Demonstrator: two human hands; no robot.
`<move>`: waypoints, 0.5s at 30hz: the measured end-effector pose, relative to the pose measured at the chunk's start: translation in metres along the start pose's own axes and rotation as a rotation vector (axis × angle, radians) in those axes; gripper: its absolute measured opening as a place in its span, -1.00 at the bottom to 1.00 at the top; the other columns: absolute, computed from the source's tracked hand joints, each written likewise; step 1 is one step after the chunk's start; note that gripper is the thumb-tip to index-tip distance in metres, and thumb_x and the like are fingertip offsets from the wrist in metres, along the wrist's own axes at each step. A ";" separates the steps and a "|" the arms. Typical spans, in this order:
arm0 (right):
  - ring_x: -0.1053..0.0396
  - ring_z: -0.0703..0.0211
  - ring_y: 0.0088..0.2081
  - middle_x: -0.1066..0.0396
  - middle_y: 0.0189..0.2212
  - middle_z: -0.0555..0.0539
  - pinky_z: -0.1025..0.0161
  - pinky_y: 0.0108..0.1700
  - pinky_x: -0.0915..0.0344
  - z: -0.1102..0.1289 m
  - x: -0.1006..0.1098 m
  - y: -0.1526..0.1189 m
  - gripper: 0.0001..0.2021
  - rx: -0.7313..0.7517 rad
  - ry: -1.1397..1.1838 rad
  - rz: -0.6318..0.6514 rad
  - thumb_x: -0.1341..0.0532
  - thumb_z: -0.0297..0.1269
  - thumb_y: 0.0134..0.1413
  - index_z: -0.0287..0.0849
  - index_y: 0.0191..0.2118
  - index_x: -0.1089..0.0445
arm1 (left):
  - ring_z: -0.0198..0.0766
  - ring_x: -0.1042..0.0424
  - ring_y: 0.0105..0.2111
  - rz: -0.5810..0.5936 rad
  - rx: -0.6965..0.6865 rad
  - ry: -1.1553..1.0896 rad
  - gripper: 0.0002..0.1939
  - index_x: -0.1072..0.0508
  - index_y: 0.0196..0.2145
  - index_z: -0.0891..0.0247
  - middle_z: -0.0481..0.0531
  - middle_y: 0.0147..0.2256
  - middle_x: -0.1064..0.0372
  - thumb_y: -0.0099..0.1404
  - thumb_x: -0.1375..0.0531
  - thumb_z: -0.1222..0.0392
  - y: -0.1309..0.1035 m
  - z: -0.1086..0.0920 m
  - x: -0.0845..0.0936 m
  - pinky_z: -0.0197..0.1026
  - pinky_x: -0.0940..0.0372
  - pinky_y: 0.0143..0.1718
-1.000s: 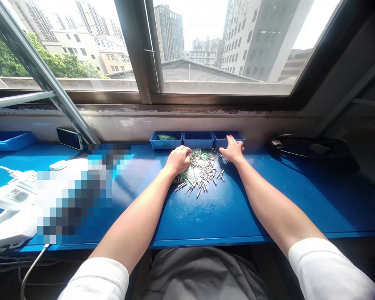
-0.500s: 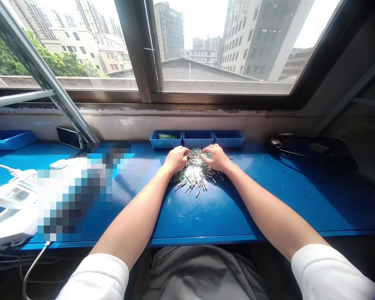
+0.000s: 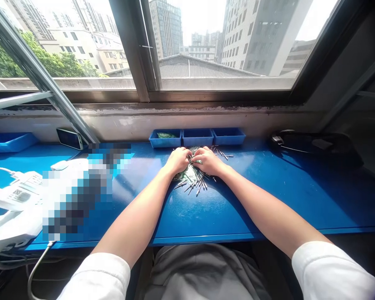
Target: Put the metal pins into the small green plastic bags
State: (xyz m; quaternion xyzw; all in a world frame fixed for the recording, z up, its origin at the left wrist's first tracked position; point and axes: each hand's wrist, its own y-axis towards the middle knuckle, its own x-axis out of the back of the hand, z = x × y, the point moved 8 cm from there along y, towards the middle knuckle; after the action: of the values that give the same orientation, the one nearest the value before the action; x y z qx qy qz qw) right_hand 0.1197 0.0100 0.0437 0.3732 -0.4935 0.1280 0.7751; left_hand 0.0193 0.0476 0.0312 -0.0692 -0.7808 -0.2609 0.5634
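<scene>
A loose pile of small silver metal pins [image 3: 201,183], shaped like blind rivets, lies on the blue table in front of me. Among them is a green-tinted clear plastic bag [image 3: 190,175], partly covered by pins and my hands. My left hand [image 3: 178,160] is at the pile's left side, its fingers curled inward over the pins. From the right, my right hand [image 3: 208,160] reaches in with thumb and fingers bent together, almost meeting the left fingertips. Whatever sits between the fingers of either hand is too small and hidden to make out.
Three blue bins [image 3: 197,138] stand in a row behind the pile; the left one holds a green packet [image 3: 166,135]. A phone [image 3: 69,138] leans near a metal post. White plugs and a power strip [image 3: 21,225] lie left, a black case [image 3: 312,146] right.
My right hand has moved left, closer to my left hand, uncovering several pins at the pile's back right. My left hand has shifted only slightly.
</scene>
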 end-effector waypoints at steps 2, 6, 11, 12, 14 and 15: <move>-0.20 0.09 -0.19 -0.41 -0.26 -0.12 0.14 -0.07 -0.24 0.002 -0.001 0.001 -0.88 0.008 0.000 -0.003 -0.24 -0.34 0.09 -0.13 -0.32 -0.55 | -0.14 -0.36 -0.12 -0.007 -0.012 -0.009 -0.66 -0.51 -0.18 0.24 0.09 -0.15 -0.43 0.16 -0.03 0.36 0.000 0.000 -0.001 -0.17 -0.28 -0.08; -0.26 0.11 -0.21 -0.45 -0.29 -0.12 0.16 -0.06 -0.22 0.005 0.004 0.003 -0.87 0.018 0.055 -0.034 -0.19 -0.39 0.12 -0.18 -0.32 -0.51 | -0.13 -0.36 -0.11 -0.075 -0.018 -0.035 -0.69 -0.51 -0.19 0.24 0.08 -0.15 -0.44 0.19 -0.04 0.36 0.000 -0.003 0.007 -0.14 -0.25 -0.07; -0.34 0.22 -0.35 -0.47 -0.36 -0.04 0.25 -0.24 -0.25 -0.017 0.014 0.003 -0.89 -0.216 0.408 -0.128 -0.13 -0.34 0.13 -0.19 -0.29 -0.40 | -0.12 -0.32 -0.04 -0.411 -0.012 -0.074 -0.75 -0.48 -0.13 0.19 0.06 -0.13 -0.44 0.30 -0.06 0.22 -0.007 -0.014 0.043 -0.04 -0.15 0.03; -0.35 0.22 -0.35 -0.47 -0.37 -0.03 0.25 -0.25 -0.26 -0.020 0.014 0.003 -0.89 -0.245 0.484 -0.139 -0.13 -0.32 0.13 -0.19 -0.30 -0.38 | -0.13 -0.33 -0.05 -0.432 -0.039 -0.085 -0.75 -0.48 -0.14 0.20 0.06 -0.15 -0.45 0.30 -0.06 0.22 -0.008 -0.018 0.046 -0.05 -0.15 0.03; -0.37 0.23 -0.37 -0.46 -0.40 -0.01 0.25 -0.24 -0.28 -0.023 0.013 0.004 -0.89 -0.272 0.640 -0.150 -0.11 -0.28 0.14 -0.18 -0.31 -0.33 | -0.15 -0.34 -0.07 -0.439 -0.122 -0.107 -0.76 -0.48 -0.13 0.21 0.06 -0.16 -0.46 0.30 -0.07 0.24 -0.009 -0.026 0.048 -0.06 -0.18 0.02; -0.38 0.23 -0.38 -0.45 -0.43 0.00 0.24 -0.25 -0.29 -0.023 0.012 0.004 -0.89 -0.278 0.708 -0.151 -0.10 -0.27 0.14 -0.17 -0.33 -0.31 | -0.16 -0.35 -0.08 -0.431 -0.173 -0.118 -0.75 -0.47 -0.12 0.21 0.07 -0.16 -0.46 0.29 -0.08 0.26 -0.009 -0.029 0.047 -0.07 -0.19 0.01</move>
State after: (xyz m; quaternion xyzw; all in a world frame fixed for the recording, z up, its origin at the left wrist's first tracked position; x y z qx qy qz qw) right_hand 0.1388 0.0273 0.0508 0.2325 -0.1791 0.1235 0.9480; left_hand 0.0235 0.0164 0.0780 0.0361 -0.7838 -0.4366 0.4402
